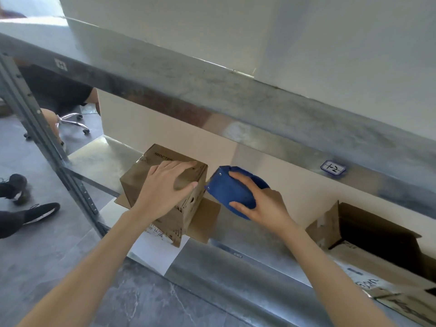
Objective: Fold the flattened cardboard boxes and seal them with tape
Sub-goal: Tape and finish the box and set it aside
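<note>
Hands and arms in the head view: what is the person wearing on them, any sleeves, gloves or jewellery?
Both are bare. The left hand and right hand show no gloves, rings or markings; the left forearm and right forearm have no sleeves, watch or bands in view.

Materials: mostly sheet metal and cardboard.
The box (pixel 138 180) is matt brown cardboard, scuffed. Under it: shelf (pixel 99 159) in dull smudged galvanized metal, smooth white paper (pixel 155 253). Right of it: tape dispenser (pixel 226 194), matt blue plastic. Below it: floor (pixel 70 267), dark veined stone, slight sheen.
</note>
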The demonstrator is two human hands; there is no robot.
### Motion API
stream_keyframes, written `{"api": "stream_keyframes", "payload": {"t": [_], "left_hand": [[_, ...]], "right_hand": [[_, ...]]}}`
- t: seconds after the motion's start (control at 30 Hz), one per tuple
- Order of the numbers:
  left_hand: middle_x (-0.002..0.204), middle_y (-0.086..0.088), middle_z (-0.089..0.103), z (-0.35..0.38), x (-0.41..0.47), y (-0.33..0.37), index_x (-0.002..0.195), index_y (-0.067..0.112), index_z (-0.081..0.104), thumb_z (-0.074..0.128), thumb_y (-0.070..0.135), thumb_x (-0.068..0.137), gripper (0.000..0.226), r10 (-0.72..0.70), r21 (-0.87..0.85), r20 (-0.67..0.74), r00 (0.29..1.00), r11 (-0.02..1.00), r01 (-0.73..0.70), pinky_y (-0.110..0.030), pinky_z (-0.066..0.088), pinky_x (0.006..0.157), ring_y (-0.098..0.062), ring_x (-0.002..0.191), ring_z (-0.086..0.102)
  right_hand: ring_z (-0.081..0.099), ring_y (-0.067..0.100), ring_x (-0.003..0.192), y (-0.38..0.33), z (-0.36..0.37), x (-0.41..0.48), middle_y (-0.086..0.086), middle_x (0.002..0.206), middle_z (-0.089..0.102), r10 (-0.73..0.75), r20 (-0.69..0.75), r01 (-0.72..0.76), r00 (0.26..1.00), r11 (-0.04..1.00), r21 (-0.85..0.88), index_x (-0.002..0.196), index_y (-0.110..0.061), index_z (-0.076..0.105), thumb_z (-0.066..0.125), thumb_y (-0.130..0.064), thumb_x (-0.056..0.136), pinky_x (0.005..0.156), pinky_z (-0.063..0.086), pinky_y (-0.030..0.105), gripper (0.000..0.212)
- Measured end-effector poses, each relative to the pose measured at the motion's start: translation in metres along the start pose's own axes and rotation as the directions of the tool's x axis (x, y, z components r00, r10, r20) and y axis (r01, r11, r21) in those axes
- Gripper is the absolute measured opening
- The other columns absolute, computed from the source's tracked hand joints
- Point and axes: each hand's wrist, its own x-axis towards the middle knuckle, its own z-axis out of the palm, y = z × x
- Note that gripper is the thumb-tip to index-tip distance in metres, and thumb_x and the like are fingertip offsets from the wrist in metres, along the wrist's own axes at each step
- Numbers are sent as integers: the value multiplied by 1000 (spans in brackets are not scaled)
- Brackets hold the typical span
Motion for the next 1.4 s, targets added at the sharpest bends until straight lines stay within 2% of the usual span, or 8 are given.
{"api": "stream_keyframes", "payload": {"t": [0.2,0.33,0.47,0.7,0.87,1.0,1.23,1.4], "left_hand": [[136,11,59,-7,11,2,138,25,57,62,10,94,48,80,-260,111,991,965,-48,-38,39,109,-9,130,49],[125,17,65,-13,10,-1,129,24,64,60,-8,87,54,85,-366,141,986,930,-28,-21,42,107,6,120,55],[104,18,71,-16,7,0,112,22,71,59,-15,83,48,63,-410,104,993,912,-15,-11,47,91,4,101,64],[86,13,69,-18,-5,-2,112,22,71,68,-4,87,36,-76,-361,6,997,930,73,-10,50,81,-1,86,65],[82,11,71,-39,-32,-35,112,32,69,69,4,90,35,-270,-390,36,962,883,263,-10,50,85,1,83,68],[83,9,71,-36,-46,-32,113,32,67,66,-2,91,41,-253,-377,93,963,886,269,-3,48,79,0,81,69],[94,6,68,-33,-49,-26,119,25,67,62,-5,91,41,-280,-412,-20,960,877,247,-9,50,82,-4,82,67],[114,9,64,-19,-56,-21,120,29,67,71,9,90,36,-281,-498,-32,959,836,229,-24,56,82,-13,75,70]], "right_hand": [[63,18,65,-26,-11,4,-5,83,71,-248,27,249,968,952,-176,141,-59,12,60,-54,91,54,38,26,70],[62,16,65,-35,-13,7,-9,80,69,-310,52,314,949,924,-219,145,-57,11,58,-55,92,53,45,29,70],[60,18,63,-41,-16,9,-7,83,70,-329,85,340,941,914,-224,145,-58,4,53,-56,94,57,54,38,71],[58,17,62,-43,-25,11,-3,87,67,-311,138,333,940,925,-181,143,-64,-1,49,-56,96,64,53,36,69],[55,10,67,-13,-40,0,-10,99,67,-210,197,240,958,961,-140,140,-70,8,53,-58,94,64,39,24,66],[51,11,57,-13,-40,-2,-13,69,59,-169,234,186,957,981,-51,134,-77,8,61,-58,89,56,34,16,72],[38,13,50,-18,-41,-4,-3,54,44,-196,268,164,943,977,139,129,-66,34,69,-51,87,53,35,21,56],[38,15,48,-9,-46,-4,7,59,44,-192,272,174,943,981,90,121,-70,38,66,-50,89,52,34,23,47]]}}
